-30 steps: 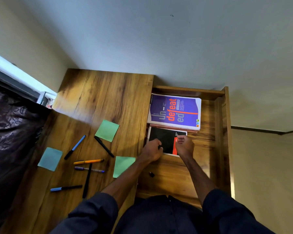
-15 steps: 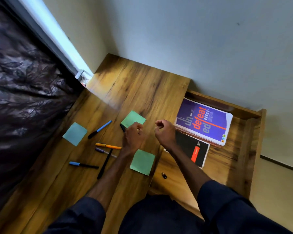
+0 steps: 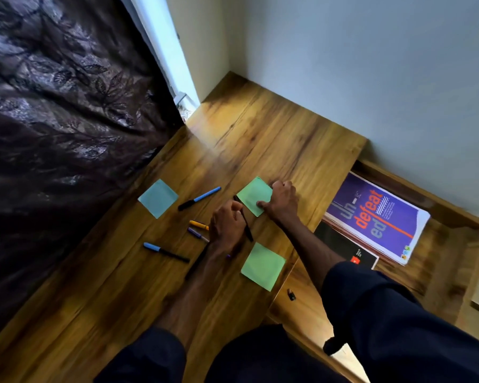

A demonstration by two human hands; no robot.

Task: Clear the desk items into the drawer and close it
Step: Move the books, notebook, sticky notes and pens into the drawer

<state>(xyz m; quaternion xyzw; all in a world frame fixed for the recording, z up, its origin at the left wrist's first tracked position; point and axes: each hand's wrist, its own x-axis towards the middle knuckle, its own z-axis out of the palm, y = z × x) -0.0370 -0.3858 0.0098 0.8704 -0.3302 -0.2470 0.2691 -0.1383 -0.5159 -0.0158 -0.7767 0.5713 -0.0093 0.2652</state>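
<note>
Desk (image 3: 260, 139), mid-clearing. L hand (image 3: 227, 225) closed round black pen (image 3: 246, 228); R hand (image 3: 282, 201) pinching green note (image 3: 253, 194), prob. for drawer (image 3: 437, 244), open.

The left hand (image 3: 227, 223) hides the middles of two pens (image 3: 198, 224) (orange, purple).

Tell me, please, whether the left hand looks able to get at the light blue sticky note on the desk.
Probably yes: the light blue sticky note lies flat and uncovered, nothing stands between it and the left hand, though that hand's fingers are closed on a black pen.
</note>
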